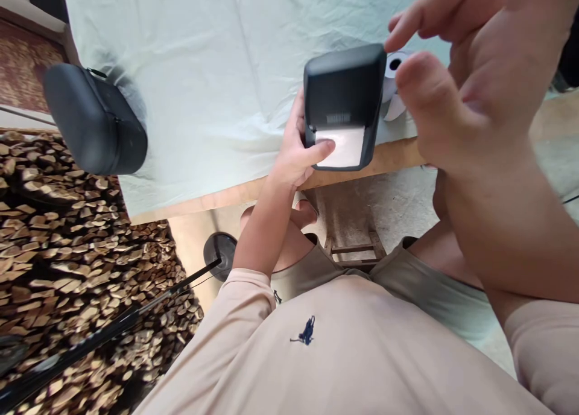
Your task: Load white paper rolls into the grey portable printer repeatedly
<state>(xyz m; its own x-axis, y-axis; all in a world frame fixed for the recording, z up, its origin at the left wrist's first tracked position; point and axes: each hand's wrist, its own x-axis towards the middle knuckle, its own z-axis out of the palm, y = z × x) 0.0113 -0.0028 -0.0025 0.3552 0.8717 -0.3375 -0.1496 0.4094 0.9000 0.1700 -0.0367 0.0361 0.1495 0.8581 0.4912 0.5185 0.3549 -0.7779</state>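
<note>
A dark, rounded box-like device (346, 89) with a small barcode-like label is tilted over the table's front edge. My left hand (303, 146) holds its left side, the thumb lying on a white paper-like panel (350, 149) in its lower part. To the right and nearer the camera, my right hand (465, 77) is raised with thumb and index finger apart and nothing visible between them. Behind the device and partly hidden by it, a white paper roll (392, 65) with a dark core rests on the table, its loose end hanging toward the front.
A dark zippered case (97, 122) stands at the left end of the cloth-covered table (203, 89). Below left are stacked firewood (45, 240) and a black stand with a round base (220, 252). A wooden stool (355, 249) shows between the legs.
</note>
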